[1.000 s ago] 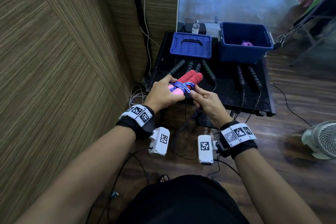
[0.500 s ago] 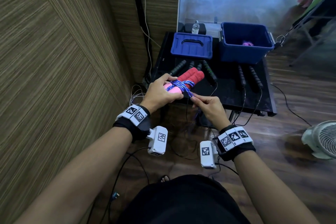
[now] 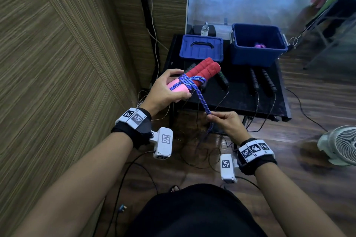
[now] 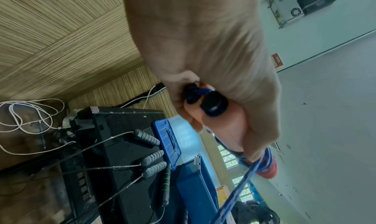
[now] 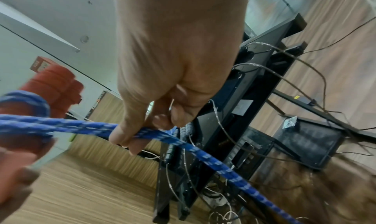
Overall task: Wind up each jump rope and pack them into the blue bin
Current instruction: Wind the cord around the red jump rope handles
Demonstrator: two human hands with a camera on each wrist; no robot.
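Note:
My left hand [image 3: 165,90] grips a pair of red-and-pink jump rope handles [image 3: 200,71] held side by side above the table's front left corner. A blue braided rope [image 3: 202,100] is wound a few turns around them. Its free strand runs down to my right hand [image 3: 221,121], which pinches the blue braided rope [image 5: 142,132] between thumb and fingers; the rest hangs toward the floor. The open blue bin [image 3: 258,57] stands at the table's back right with a pink wound rope [image 3: 260,45] inside. In the left wrist view my fingers wrap the handles [image 4: 223,115].
The bin's blue lid [image 3: 201,48] lies left of the bin. Several black-handled jump ropes [image 3: 264,81] lie on the black table [image 3: 240,100], their thin cords hanging over the front edge. A wood-panel wall stands left, a white fan [image 3: 341,144] sits on the floor right.
My right hand has pulled back toward me from the handles, drawing the blue strand out taut. My left hand has kept its hold on the handles.

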